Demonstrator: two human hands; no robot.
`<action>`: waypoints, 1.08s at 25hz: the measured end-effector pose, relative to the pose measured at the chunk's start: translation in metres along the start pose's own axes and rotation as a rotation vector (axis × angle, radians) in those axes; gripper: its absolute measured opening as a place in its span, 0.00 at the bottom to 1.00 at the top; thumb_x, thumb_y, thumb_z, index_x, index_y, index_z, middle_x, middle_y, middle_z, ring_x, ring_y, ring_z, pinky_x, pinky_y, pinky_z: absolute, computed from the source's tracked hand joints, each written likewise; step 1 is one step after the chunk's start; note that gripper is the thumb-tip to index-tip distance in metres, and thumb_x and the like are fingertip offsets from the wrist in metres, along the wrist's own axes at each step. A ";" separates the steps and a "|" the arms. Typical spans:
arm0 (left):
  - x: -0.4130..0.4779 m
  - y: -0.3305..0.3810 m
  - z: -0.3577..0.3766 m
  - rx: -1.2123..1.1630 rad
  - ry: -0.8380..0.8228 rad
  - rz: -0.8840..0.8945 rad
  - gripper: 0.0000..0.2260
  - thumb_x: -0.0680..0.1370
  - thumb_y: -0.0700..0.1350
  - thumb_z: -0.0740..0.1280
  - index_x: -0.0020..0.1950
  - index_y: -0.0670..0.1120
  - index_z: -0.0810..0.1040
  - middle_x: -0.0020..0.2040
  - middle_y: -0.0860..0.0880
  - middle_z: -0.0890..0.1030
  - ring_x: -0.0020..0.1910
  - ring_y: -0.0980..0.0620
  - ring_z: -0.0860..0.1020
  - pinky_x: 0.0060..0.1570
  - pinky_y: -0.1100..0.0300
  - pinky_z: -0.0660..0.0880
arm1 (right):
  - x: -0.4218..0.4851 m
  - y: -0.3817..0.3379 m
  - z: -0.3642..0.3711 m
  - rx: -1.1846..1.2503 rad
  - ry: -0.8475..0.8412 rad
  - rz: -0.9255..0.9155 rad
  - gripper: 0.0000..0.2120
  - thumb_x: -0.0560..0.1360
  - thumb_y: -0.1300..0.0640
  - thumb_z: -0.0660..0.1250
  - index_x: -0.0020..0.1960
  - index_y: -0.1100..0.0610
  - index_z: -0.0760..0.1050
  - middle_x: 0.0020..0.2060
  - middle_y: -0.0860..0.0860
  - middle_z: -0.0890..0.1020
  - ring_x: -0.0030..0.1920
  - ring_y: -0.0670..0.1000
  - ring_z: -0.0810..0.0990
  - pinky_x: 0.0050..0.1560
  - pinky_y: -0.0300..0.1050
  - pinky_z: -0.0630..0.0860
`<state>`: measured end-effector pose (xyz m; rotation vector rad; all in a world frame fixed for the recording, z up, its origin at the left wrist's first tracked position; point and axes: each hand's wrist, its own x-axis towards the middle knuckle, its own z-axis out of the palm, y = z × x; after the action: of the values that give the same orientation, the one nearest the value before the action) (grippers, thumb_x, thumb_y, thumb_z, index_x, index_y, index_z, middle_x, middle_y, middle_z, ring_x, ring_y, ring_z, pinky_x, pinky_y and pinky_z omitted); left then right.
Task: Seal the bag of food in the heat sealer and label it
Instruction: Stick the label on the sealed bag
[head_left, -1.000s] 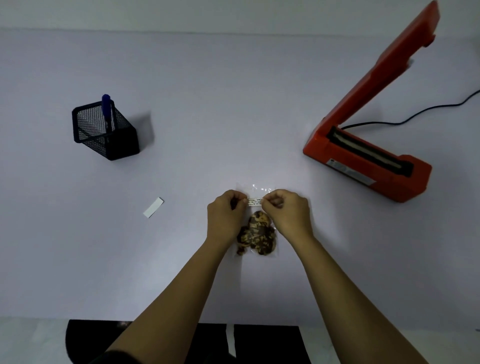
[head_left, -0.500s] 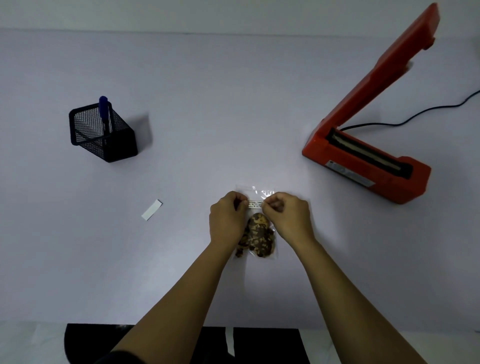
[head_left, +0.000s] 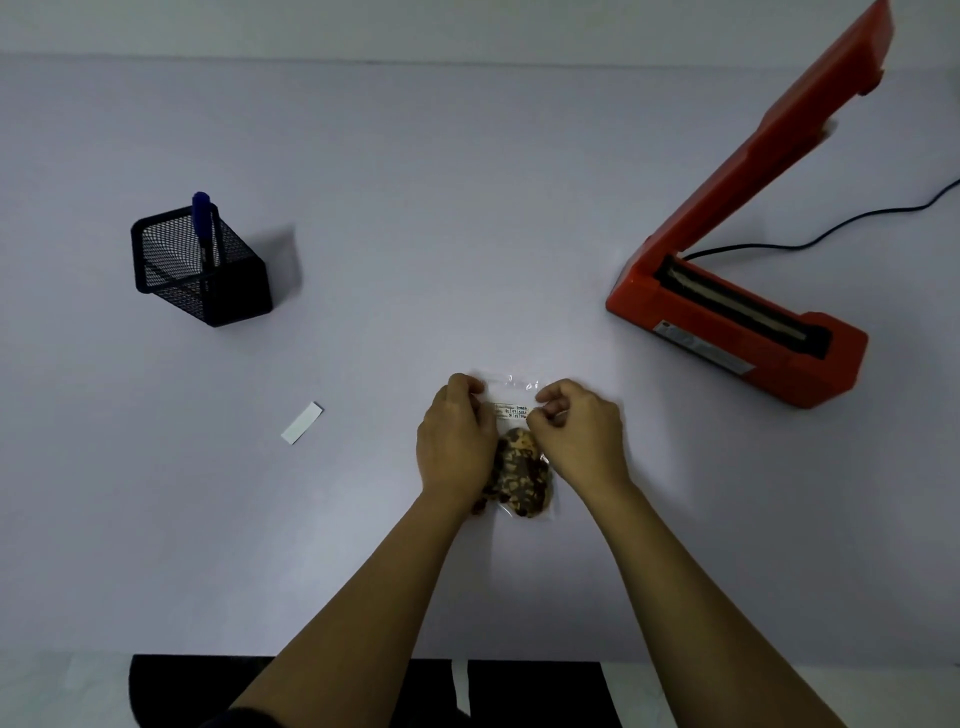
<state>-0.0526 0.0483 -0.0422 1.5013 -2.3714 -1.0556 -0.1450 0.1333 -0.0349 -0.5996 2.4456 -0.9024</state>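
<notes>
The clear bag (head_left: 511, 383) is lying flat on the pale table (head_left: 467, 208), near the front edge and roughly mid-width. The brown mottled food (head_left: 522, 470) is bunching up in its lower half. A white label (head_left: 511, 411) with tiny print (way too small to read) is sitting across the bag just above the food. The left hand (head_left: 457, 436) is curling its fingers down onto the label's left end. The right hand (head_left: 579, 431) is pinching the right end between thumb and forefinger, with the other fingers tucked in.

The orange heat sealer (head_left: 727, 332) is sitting well off to the right with its arm standing raised and a black cord (head_left: 831, 228) trailing away behind it. Over on the left, a black mesh pen holder (head_left: 208, 280) is holding a blue pen (head_left: 201, 218). A small white strip (head_left: 302, 430) is lying on the table between the holder and the hands.
</notes>
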 end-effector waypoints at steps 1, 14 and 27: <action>0.002 0.000 0.000 0.005 -0.015 -0.010 0.10 0.76 0.45 0.64 0.56 0.45 0.74 0.50 0.47 0.80 0.47 0.48 0.78 0.44 0.58 0.71 | 0.001 0.000 0.000 0.003 0.000 -0.006 0.06 0.69 0.56 0.71 0.45 0.56 0.78 0.34 0.47 0.79 0.35 0.46 0.78 0.43 0.38 0.76; 0.015 0.005 -0.008 -0.153 -0.084 -0.246 0.09 0.71 0.45 0.72 0.48 0.48 0.75 0.41 0.55 0.77 0.43 0.53 0.76 0.41 0.62 0.68 | 0.001 0.002 0.005 0.019 0.010 0.029 0.07 0.70 0.58 0.72 0.48 0.56 0.78 0.36 0.48 0.79 0.36 0.46 0.78 0.45 0.38 0.76; 0.014 0.014 -0.005 -0.003 -0.059 -0.237 0.09 0.73 0.51 0.69 0.45 0.47 0.73 0.43 0.49 0.81 0.43 0.48 0.77 0.40 0.59 0.66 | -0.002 -0.001 0.012 0.007 0.098 0.028 0.08 0.72 0.57 0.70 0.50 0.58 0.75 0.37 0.51 0.81 0.37 0.48 0.77 0.40 0.36 0.70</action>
<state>-0.0671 0.0373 -0.0331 1.8101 -2.2692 -1.1661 -0.1362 0.1280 -0.0414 -0.5290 2.5302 -0.9493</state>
